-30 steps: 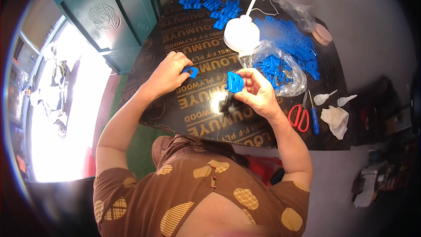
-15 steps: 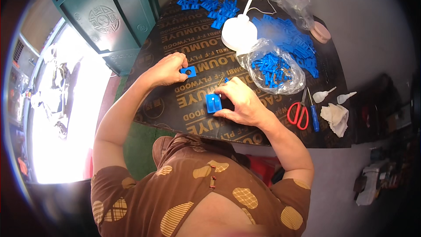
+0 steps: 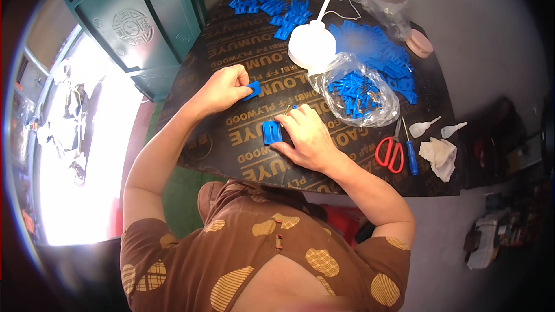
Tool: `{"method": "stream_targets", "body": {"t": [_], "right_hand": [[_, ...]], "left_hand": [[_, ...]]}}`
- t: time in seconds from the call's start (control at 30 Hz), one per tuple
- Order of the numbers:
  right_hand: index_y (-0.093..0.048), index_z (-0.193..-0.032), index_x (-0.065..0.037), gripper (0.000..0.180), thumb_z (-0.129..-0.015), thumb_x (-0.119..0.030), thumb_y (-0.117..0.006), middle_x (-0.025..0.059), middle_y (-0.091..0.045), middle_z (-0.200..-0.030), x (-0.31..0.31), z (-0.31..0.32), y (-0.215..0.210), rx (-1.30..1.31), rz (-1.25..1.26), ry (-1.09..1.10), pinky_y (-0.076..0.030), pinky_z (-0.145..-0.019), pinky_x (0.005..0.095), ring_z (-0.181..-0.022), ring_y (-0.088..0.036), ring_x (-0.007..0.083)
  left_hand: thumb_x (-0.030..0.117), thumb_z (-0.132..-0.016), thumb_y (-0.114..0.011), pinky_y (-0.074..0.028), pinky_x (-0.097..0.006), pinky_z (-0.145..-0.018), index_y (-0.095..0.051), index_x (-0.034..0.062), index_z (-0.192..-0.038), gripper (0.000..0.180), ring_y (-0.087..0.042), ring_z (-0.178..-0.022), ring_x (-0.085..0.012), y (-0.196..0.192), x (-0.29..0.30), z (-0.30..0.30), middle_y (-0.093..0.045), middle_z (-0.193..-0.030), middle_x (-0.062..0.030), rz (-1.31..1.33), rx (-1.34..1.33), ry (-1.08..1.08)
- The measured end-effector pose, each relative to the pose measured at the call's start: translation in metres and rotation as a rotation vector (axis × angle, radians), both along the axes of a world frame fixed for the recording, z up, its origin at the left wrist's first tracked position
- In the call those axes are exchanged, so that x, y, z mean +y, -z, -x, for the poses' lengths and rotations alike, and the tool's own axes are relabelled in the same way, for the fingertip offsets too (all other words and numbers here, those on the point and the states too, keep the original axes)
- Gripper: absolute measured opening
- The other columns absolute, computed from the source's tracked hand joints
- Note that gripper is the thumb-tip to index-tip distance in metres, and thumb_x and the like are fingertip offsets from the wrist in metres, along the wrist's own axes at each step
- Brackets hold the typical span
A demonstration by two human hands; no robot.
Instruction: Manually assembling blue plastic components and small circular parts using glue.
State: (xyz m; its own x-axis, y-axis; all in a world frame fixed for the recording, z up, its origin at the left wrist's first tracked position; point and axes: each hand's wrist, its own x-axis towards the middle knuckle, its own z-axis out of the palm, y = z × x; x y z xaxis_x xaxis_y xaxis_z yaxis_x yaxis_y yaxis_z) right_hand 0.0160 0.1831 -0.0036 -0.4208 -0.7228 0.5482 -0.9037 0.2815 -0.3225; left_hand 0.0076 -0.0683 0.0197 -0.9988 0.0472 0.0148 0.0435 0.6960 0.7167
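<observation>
Pinched in the fingers of my left hand [image 3: 228,88] is a small flat blue plastic plate [image 3: 252,90], held tilted just over the table. My right hand [image 3: 309,137] has its thumb and fingers closed round a blue plastic block [image 3: 272,133] with a raised, grooved middle. Beyond the right fingertips a small blue part [image 3: 294,107] shows, with a thin brass-coloured piece beside it. The right fingers partly cover both. A gap of table separates the two hands.
Ahead and to the right lies a clear plastic bag [image 3: 384,114] of small blue parts. Behind it are a white lamp [image 3: 312,45] and a heap of blue pieces [image 3: 384,58]. Blue assemblies [image 3: 289,14] stand far left. Red-handled scissors [image 3: 389,155], a screwdriver [image 3: 411,158] and a cloth [image 3: 439,159] lie right.
The plate in my left hand has tilted, so its round hole no longer shows. My right hand has shifted slightly left and turned the block a little.
</observation>
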Motion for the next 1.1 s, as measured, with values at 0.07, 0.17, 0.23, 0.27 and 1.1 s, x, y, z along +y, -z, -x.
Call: {"method": "stream_targets", "body": {"t": [0.07,0.17,0.23,0.27,1.1], "right_hand": [[-0.059,-0.105,-0.002,0.046,-0.067,-0.019,-0.079,0.0119,-0.055,-0.09,-0.001,0.0,0.001,-0.003,-0.006,0.014,-0.045,-0.078,0.0391,-0.087,-0.052,0.0302],[-0.06,-0.103,-0.001,0.041,-0.07,-0.018,-0.077,0.0116,-0.057,-0.089,-0.001,0.003,-0.002,-0.007,0.017,0.02,-0.045,-0.078,0.0389,-0.086,-0.053,0.0298],[-0.061,-0.102,-0.001,0.036,-0.072,-0.015,-0.075,0.0111,-0.057,-0.086,0.005,0.008,-0.003,0.006,0.066,0.031,-0.045,-0.076,0.0396,-0.083,-0.053,0.0301],[-0.061,-0.098,-0.001,0.026,-0.075,-0.01,-0.071,0.0118,-0.057,-0.082,0.008,0.012,-0.004,0.008,0.139,0.054,-0.045,-0.072,0.0386,-0.078,-0.054,0.03],[-0.056,-0.088,-0.003,0.015,-0.096,-0.016,-0.054,0.0001,-0.055,-0.066,0.034,0.027,-0.01,-1.074,0.698,0.01,-0.034,-0.051,0.0192,-0.055,-0.044,0.0045]], "left_hand": [[0.011,-0.08,-0.068,-0.046,-0.027,-0.06,-0.058,0.0016,-0.081,0.014,-0.057,-0.066,-0.012,-0.007,0.013,0.003,-0.061,-0.074,-0.0052,-0.367,-0.029,0.027],[0.012,-0.083,-0.068,-0.046,-0.022,-0.057,-0.056,0.0046,-0.085,0.014,-0.054,-0.062,-0.0069,-0.02,0.03,0.01,-0.06,-0.075,-0.0022,-0.695,-0.126,0.155],[0.014,-0.083,-0.069,-0.047,-0.023,-0.055,-0.057,0.0049,-0.085,0.015,-0.054,-0.06,-0.0072,-0.022,0.043,0.016,-0.06,-0.075,-0.0026,-0.773,-0.126,0.174],[0.014,-0.084,-0.069,-0.047,-0.023,-0.056,-0.057,0.0049,-0.086,0.015,-0.054,-0.06,-0.0074,-0.026,0.049,0.016,-0.061,-0.075,-0.0029,-0.854,-0.151,0.175],[0.025,-0.091,-0.062,-0.05,-0.026,-0.061,-0.062,-0.0002,-0.097,0.026,-0.058,-0.064,-0.0112,-0.002,0.086,-0.006,-0.065,-0.082,-0.0079,-1.294,-0.446,0.263]]}}
